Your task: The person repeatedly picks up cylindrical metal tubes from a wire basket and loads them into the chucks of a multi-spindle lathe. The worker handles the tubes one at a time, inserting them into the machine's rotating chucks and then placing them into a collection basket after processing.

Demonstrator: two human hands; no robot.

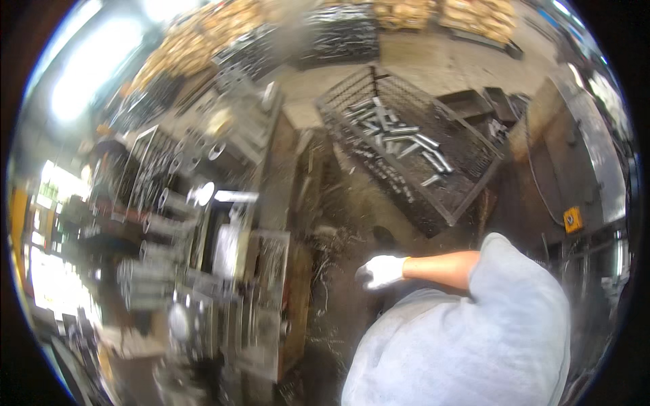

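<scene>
My right hand (pixel 385 272), in a white glove with darkened fingertips, hangs over the dark floor beside my light shirt. Its fingers look partly curled, and blur hides whether anything is between them. My left hand is out of view. Beyond the right hand stands a wire-mesh metal bin (pixel 452 215) with several shiny metal tubes (pixel 403 131) lying loose inside. Left of the hand is a metal machine, a lathe by its look, with a bright round part (pixel 204 194) and a metal tray (pixel 274 254) along its near side.
Stained floor with scattered metal shavings (pixel 325 274) lies between machine and bin. A grey metal cabinet (pixel 563 152) with a yellow switch box (pixel 572 220) is at right. Open metal boxes (pixel 464 104) stand behind the bin; stacked tan sacks (pixel 480 18) are farther back.
</scene>
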